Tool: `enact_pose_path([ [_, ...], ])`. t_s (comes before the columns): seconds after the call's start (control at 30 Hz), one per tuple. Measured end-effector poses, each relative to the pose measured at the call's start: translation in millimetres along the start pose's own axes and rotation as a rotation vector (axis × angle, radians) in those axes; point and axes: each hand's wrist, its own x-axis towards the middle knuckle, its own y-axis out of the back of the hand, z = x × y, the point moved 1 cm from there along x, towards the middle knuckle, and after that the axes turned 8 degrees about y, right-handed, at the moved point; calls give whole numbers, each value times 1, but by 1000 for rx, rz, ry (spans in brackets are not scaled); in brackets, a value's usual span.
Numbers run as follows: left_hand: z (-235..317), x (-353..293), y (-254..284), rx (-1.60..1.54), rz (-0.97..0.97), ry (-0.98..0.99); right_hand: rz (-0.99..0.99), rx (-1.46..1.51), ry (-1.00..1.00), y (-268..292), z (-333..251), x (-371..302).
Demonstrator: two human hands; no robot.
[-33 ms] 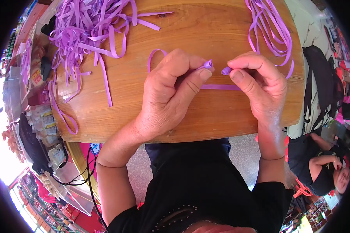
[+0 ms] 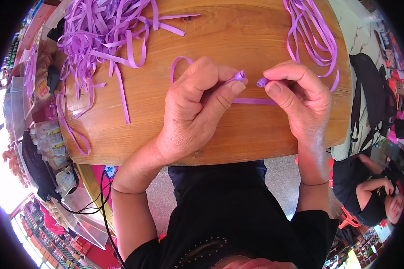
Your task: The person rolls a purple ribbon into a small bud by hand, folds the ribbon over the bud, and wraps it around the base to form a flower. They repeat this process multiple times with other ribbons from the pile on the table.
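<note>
Studded black top over dark trousers

The left sleeve and right sleeve are short, plain and black. Small pale studs edge a slit-shaped opening near the neckline, where a thin line runs, too small to identify. The left hand and right hand are bare, with short thumbnails.

ribbon, ribbon pile purple; tabletop brown, wood-grained; shirt black; floor speckled grey
</note>
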Motion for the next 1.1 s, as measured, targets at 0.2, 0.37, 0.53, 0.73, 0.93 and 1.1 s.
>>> enact_pose_path([
  [0.2, 5, -1, -1, 121, -13, -125, -3, -84, -46, -2, -4, -1],
  [0.37, 5, -1, -1, 154, -34, -174, -52, -117, 100, 3, 2, -3],
  [0.53, 0, -1, -2, 141, -16, -225, -49, -29, 38, -2, -1, -2],
  [0.73, -3, -3, -8, 45, -17, -235, -50, -94, 25, -4, -10, -3],
  [0.93, -4, -6, -11, -38, -7, -163, -29, -112, 90, -3, -3, -5],
  [1.1, -2, -6, -8, -18, -34, -142, -59, -124, 121, -5, 0, -6],
])
